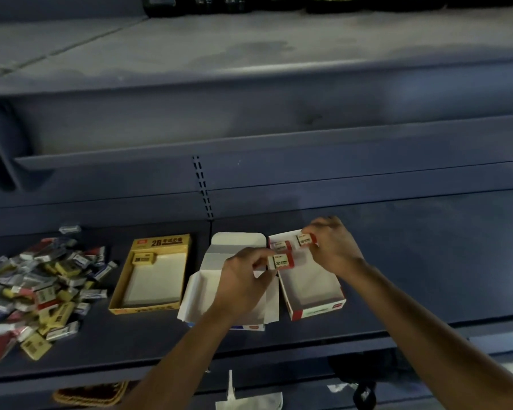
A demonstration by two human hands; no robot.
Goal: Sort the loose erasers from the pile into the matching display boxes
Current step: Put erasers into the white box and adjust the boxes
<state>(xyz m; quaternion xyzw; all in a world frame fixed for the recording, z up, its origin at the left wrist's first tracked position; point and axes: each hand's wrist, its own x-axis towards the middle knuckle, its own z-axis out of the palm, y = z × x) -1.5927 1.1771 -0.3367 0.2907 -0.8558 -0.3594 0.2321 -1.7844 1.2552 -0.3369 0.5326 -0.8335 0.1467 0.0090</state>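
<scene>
Readable print: "2B" on the red-and-white eraser (282,261), pinched between thumb and fingertips of the left hand (243,276). "2B" also shows on the second red-and-white eraser (306,240), which the right hand (333,247) grips with curled fingers. The back flap of the yellow box (142,309) carries a large "2B"; the characters beside it are too blurred to read. Both held erasers sit over the far end of the red-and-white box (317,311), an open cardboard tray with a white inside and a small red logo on its front wall, not legible. A third eraser (281,245) lies inside at the back of that tray, just beside the held ones. The yellow box holds one yellow eraser (144,258) in its far left corner. Between the two stands the white box (194,291), flaps folded out, with a blue strip on its front edge. The left forearm crosses it and hides part of its floor. The pile (42,288) of loose rectangular erasers in yellow, red, blue and silvery wrappers lies at far left, well apart from both hands, its print too small to read. Everything rests on a dark blue metal shelf (427,261) with a slotted upright (202,187) behind. A woven mat (91,393) lies below the shelf edge.
</scene>
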